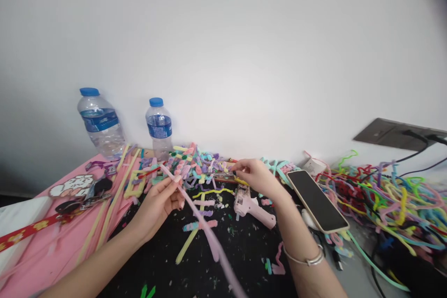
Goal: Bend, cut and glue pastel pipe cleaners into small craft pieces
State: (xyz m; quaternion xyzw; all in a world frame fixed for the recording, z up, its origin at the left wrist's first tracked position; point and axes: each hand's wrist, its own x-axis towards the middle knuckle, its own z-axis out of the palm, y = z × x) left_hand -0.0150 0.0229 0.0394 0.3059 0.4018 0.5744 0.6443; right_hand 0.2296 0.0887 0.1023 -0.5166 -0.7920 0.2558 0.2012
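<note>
My left hand [157,207] pinches a long pale pink pipe cleaner [199,216] between thumb and fingers. The fuzzy strip runs down toward the bottom edge, close to the camera. At the back of the table, my right hand [257,178] reaches down with curled fingers into a heap of short coloured pipe cleaner pieces [204,167]. What lies under its fingertips is hidden. Just below that hand, a pale pink glue gun [252,208] lies on the black mat [230,270]. A yellow pipe cleaner [186,245] with short pieces across it rests on the mat.
Two water bottles [159,125] stand against the wall. A phone [317,201] lies right of my right forearm. Beyond it is a large tangle of pipe cleaners [394,209], near a wall socket [391,136] with cables. Keys [96,195] lie on pink sheets [38,247] at left.
</note>
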